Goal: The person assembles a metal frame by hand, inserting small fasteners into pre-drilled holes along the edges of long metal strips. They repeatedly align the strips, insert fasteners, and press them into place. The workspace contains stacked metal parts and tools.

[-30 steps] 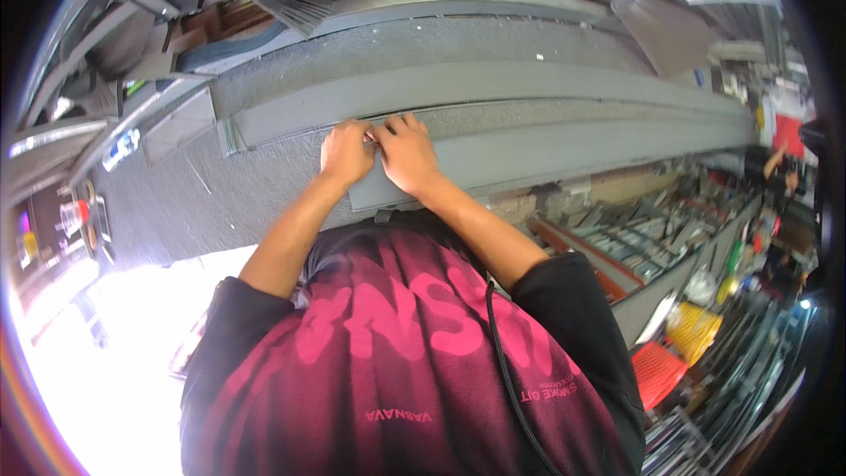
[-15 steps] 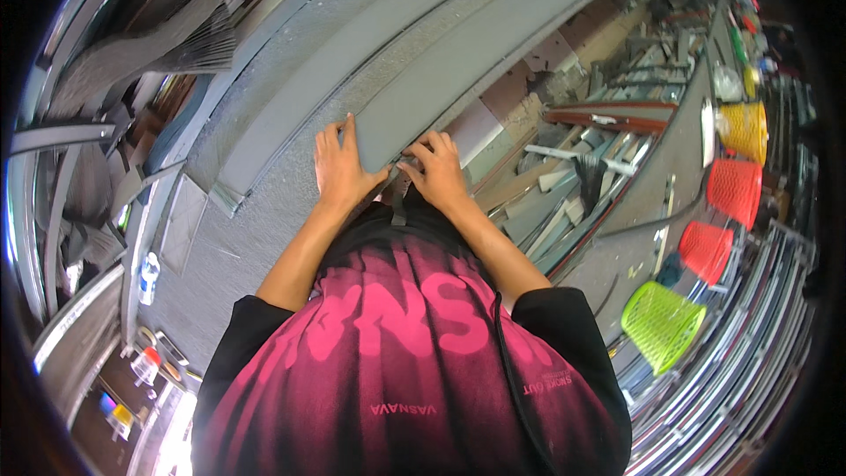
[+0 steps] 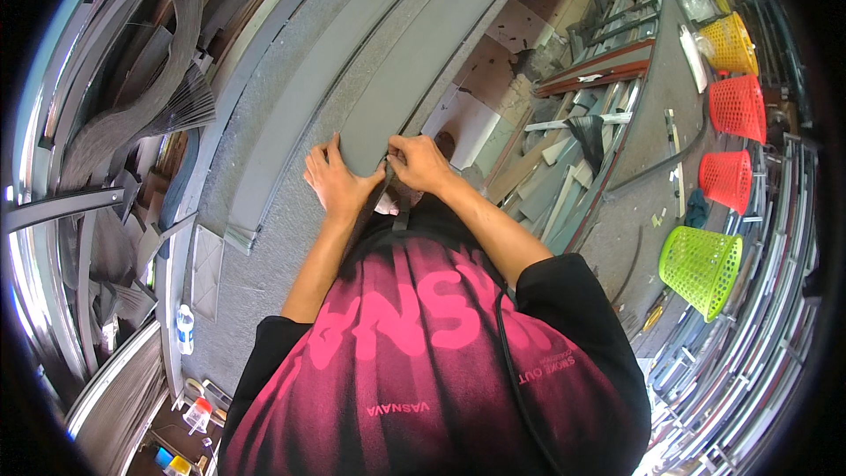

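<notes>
A long grey strip, flat and smooth, runs away from me across the worktable, its near end between my hands. My left hand rests at that end, fingers spread beside the left edge and thumb reaching across to the near right corner. At the same corner my right hand is closed in a pinch. Something small and dark shows at its fingertips, too small to name. Another long grey strip lies to the left, parallel to the first.
The worktable has a grey textured cover. A water bottle stands at the left. Brush-like strips and metal profiles hang over the far left. Offcuts pile up at the right, near yellow, red and green baskets. Long profiles are stacked beyond.
The view has turned and shifted a little. My right fingers have curled into a tighter pinch at the corner. My left forefinger is less stretched along the strip.
</notes>
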Demonstrator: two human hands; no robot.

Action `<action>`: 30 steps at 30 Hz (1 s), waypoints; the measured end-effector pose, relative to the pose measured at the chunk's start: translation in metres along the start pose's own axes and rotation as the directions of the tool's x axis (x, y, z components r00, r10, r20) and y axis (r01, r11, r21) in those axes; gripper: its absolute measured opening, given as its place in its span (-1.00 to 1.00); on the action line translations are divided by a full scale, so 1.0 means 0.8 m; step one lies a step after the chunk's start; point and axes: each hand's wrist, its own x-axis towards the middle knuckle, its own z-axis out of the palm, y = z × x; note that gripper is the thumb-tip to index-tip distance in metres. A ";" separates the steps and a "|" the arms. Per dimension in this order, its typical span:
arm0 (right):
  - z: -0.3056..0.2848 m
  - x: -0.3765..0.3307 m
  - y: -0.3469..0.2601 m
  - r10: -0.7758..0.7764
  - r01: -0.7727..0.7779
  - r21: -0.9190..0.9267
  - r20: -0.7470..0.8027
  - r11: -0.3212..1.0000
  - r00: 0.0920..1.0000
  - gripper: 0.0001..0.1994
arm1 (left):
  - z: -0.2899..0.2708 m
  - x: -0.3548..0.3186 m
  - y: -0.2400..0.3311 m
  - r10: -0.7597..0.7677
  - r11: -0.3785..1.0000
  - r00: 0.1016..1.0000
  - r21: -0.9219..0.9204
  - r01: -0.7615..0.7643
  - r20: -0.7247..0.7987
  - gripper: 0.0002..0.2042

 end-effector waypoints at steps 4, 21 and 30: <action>0.009 0.003 0.004 -0.017 0.016 -0.042 -0.036 0.999 0.999 -0.84 | 0.003 -0.002 0.002 -0.057 0.998 0.998 -0.017 0.057 0.013 0.03; -0.245 0.101 0.117 0.005 0.042 -0.270 0.172 0.962 0.985 -0.86 | 0.001 0.068 0.093 0.034 0.998 0.999 -0.046 -0.033 0.015 0.02; -0.435 0.254 0.261 -0.121 0.105 -0.175 -0.083 0.979 0.989 -0.81 | 0.126 0.234 0.265 0.138 0.990 0.987 0.007 -0.139 0.076 -0.06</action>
